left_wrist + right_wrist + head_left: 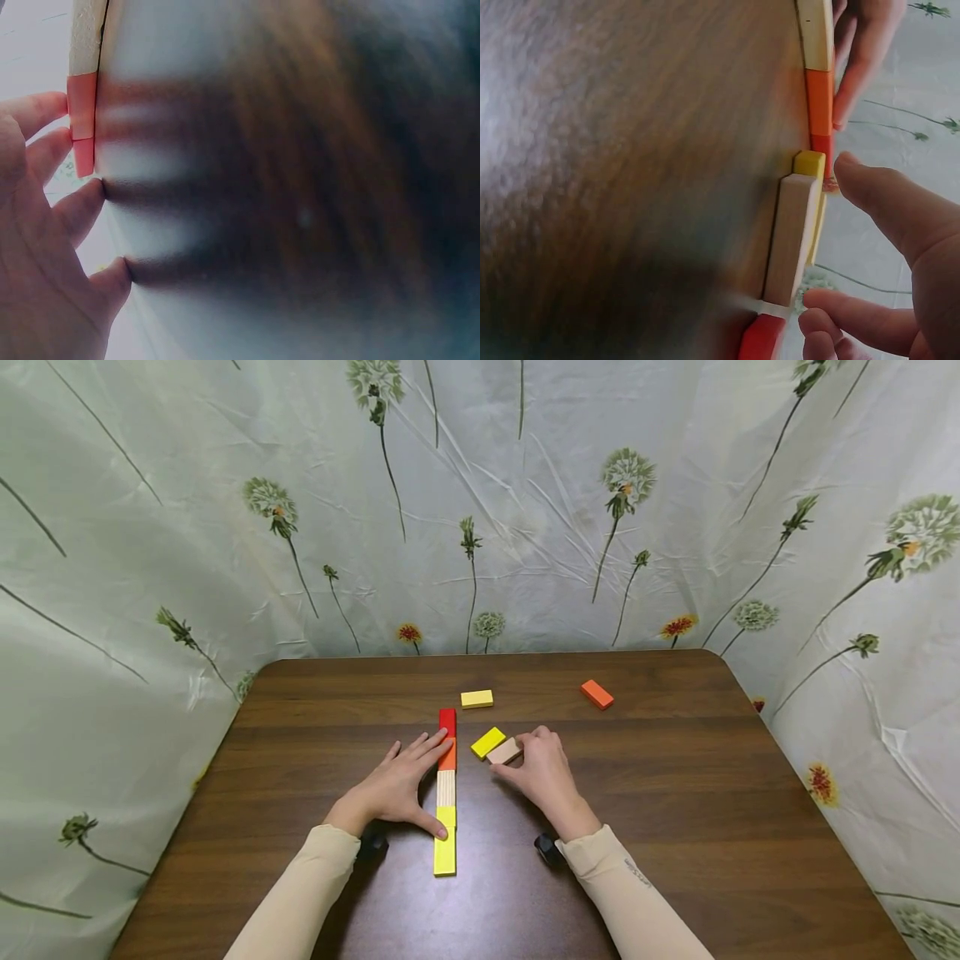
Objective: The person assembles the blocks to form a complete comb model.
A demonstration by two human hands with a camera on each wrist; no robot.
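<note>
A straight row of small blocks runs away from me: yellow blocks at the near end, a pale wooden block, an orange block and a red block at the far end. My left hand is spread along the row's left side, fingertips by the orange and red blocks, thumb on the yellow part. To the right, my right hand holds a plain wooden block between thumb and fingers, close to the table. Beside that block lies a bright yellow block.
Beyond the row lies a paler yellow block. An orange-red block sits farther off to the right. The dark wooden table ends at a flower-printed curtain behind it.
</note>
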